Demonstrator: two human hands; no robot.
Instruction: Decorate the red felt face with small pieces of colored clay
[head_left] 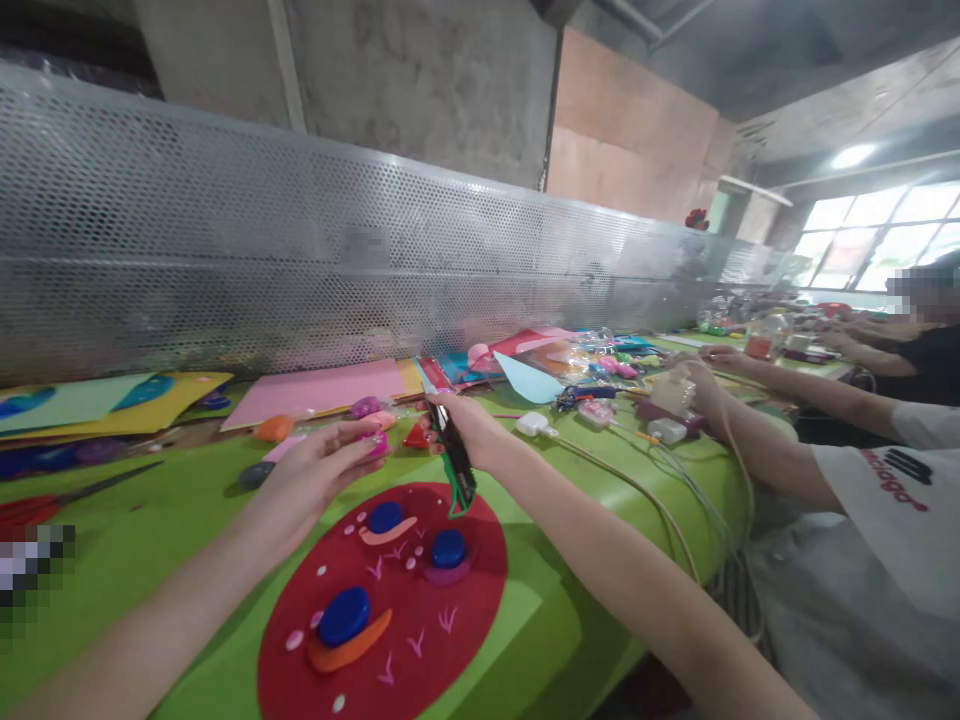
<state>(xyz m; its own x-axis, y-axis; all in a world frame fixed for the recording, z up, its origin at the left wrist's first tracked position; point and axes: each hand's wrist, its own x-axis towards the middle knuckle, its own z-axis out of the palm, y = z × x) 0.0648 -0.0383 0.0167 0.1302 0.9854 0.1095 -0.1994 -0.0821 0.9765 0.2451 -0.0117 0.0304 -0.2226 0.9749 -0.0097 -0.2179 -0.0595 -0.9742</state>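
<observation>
My right hand (472, 425) is closed around a black and green utility knife (456, 462), its tip end pointing away from me. My left hand (319, 480) pinches a small bright pink piece (378, 446), perhaps clay or a cap, between thumb and fingers. Below both hands lies a dark red oval sheet (450, 650) with blue round caps (345, 617), an orange curved strip (351, 645), small pale dots and pink V-shaped marks on it. Orange (275, 428), purple (367, 406) and red (416, 436) lumps sit just beyond my hands.
Scissors (97, 485) lie at the left. Coloured paper sheets (315, 390) line the back, below a perforated metal panel (300, 250). Cords (637, 465) and a white plug (534, 425) cross the green table (555, 560) at right. Co-workers' arms (772, 450) reach in there.
</observation>
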